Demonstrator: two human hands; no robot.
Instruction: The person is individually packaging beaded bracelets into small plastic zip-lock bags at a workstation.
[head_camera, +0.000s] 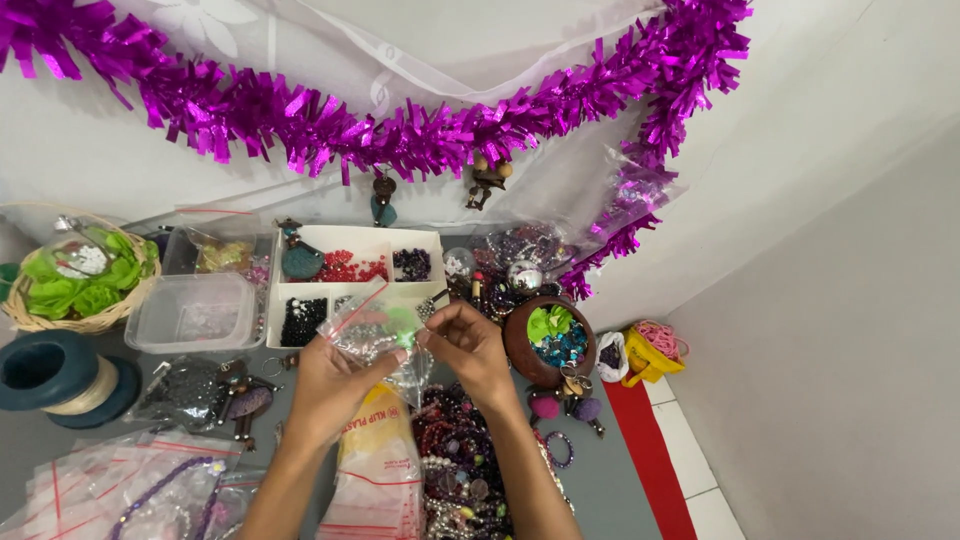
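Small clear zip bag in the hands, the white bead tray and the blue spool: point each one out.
Small clear zip bag (372, 338): head view, on its crinkled middle between the hands.
White bead tray (355, 236): head view, on its far rim.
Blue spool (38, 363): head view, on its top flange.

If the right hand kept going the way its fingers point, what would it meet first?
Probably the small clear bag both hands pinch; past it, the left hand. The right hand points left; depth is unclear.

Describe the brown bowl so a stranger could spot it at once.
Start at the white divided tray under the purple tinsel garland. Just right of it, beside the right hand, sits a round brown bowl. It alone holds green fabric petals over blue beads.
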